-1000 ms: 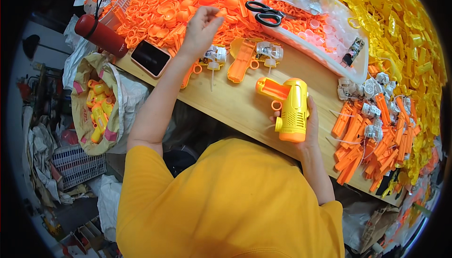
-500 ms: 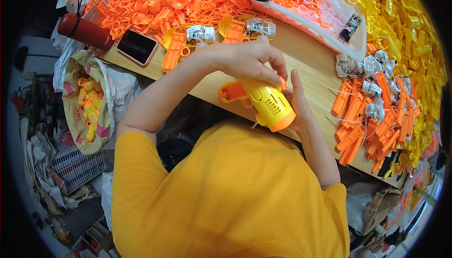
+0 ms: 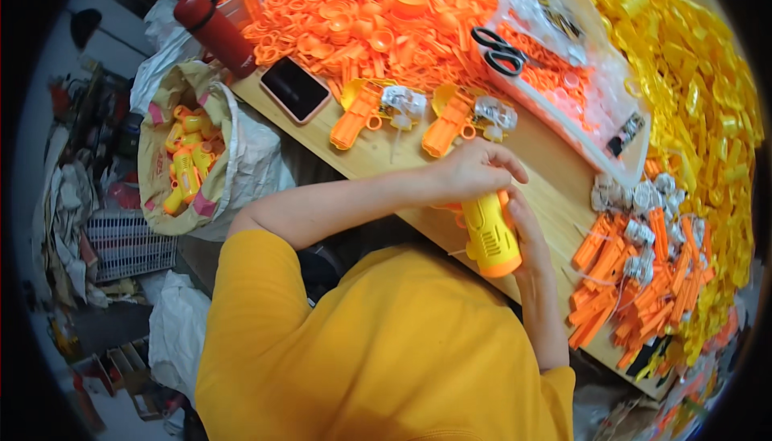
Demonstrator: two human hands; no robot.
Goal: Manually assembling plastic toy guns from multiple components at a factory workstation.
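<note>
The right hand [image 3: 528, 233] grips the yellow toy body [image 3: 491, 238], orange end toward 6 o'clock. The left hand [image 3: 473, 172] covers its 12-o'clock end; whether it pinches anything cannot be told. Step in hand: apparently, fitting at that end. Next move calls for steady right-hand support. A part-built toy [image 3: 450, 124] lies near 11 o'clock.

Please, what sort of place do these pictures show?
Probably a small assembly workshop: a big heap of orange plastic parts lies on a wooden table, two open units with white inner parts lie before it, and a sack beside the table holds yellow-and-orange pieces.
</note>
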